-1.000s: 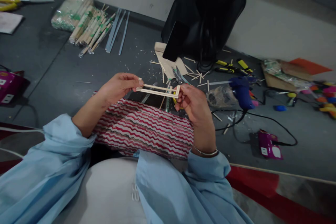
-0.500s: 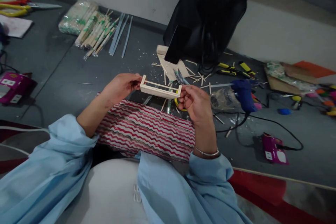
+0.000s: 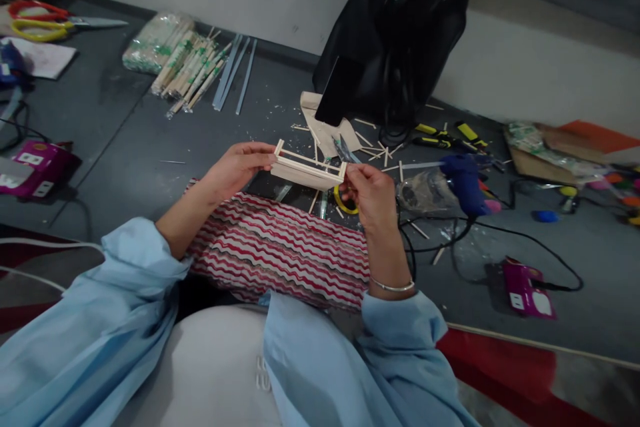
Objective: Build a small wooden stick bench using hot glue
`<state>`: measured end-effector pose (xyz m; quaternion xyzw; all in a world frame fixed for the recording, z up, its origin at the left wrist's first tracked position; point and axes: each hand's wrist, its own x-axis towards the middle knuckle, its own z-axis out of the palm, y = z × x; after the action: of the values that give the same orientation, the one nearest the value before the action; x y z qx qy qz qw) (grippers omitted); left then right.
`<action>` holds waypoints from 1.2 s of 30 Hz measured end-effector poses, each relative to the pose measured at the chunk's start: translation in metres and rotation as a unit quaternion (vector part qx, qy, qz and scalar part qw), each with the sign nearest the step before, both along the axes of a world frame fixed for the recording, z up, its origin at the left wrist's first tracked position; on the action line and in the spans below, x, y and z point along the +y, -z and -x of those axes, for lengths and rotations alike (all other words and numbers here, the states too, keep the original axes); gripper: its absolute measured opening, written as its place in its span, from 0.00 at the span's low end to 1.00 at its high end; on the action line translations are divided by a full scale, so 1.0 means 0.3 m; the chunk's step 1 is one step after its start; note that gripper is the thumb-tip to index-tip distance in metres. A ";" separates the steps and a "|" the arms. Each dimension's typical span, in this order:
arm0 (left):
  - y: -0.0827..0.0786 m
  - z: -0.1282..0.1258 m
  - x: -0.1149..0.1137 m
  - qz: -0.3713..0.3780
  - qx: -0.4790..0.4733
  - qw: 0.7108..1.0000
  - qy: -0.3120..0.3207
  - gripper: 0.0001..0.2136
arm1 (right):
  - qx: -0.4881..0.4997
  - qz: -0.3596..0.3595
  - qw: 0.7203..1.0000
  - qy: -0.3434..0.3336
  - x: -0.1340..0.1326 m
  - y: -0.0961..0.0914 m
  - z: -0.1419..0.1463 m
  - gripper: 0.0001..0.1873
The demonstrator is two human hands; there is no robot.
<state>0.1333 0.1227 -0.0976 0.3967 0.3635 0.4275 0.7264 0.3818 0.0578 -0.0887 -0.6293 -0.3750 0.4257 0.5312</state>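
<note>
A small pale frame of wooden sticks (image 3: pixel 309 173) is held up above the table, one end in each hand. My left hand (image 3: pixel 246 165) pinches its left end between thumb and fingers. On its right end, my right hand (image 3: pixel 369 188) is closed, with the fingertips partly hidden behind the frame. The frame's long front side faces me and slopes down to the right. Below it lies a cloth with red and white wavy stripes (image 3: pixel 285 247). Partly covered by my right hand and the frame are scissors with a yellow handle (image 3: pixel 345 203).
Loose sticks (image 3: pixel 370 143) and a tan sheet (image 3: pixel 325 133) lie beyond the frame, by a phone (image 3: pixel 340 88) against a black bag (image 3: pixel 390 33). A blue glue gun (image 3: pixel 463 183) with its cord is at right. Wrapped stick bundles (image 3: pixel 187 70) lie at back left.
The frame has turned slightly, showing its front side more, and both hands still hold its ends. The whole view has shifted a little.
</note>
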 end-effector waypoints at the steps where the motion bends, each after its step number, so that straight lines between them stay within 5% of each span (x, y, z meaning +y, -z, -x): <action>1: 0.006 -0.001 0.001 0.001 -0.002 1.000 -0.005 0.09 | -0.007 -0.004 1.000 0.002 0.002 0.003 0.000 0.12; 20: 0.100 -0.027 0.017 -0.007 -0.022 0.999 -0.032 0.16 | 0.038 -0.043 0.995 0.082 0.033 0.039 0.019 0.18; 36: 0.060 -0.041 0.001 -0.010 -0.035 0.999 -0.006 0.13 | -0.016 -0.029 0.999 0.041 0.035 0.078 0.029 0.10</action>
<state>0.1455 0.1229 -0.1156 0.3867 0.3361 0.4491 0.7320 0.3730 0.0682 -0.1122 -0.6352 -0.3695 0.3827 0.5600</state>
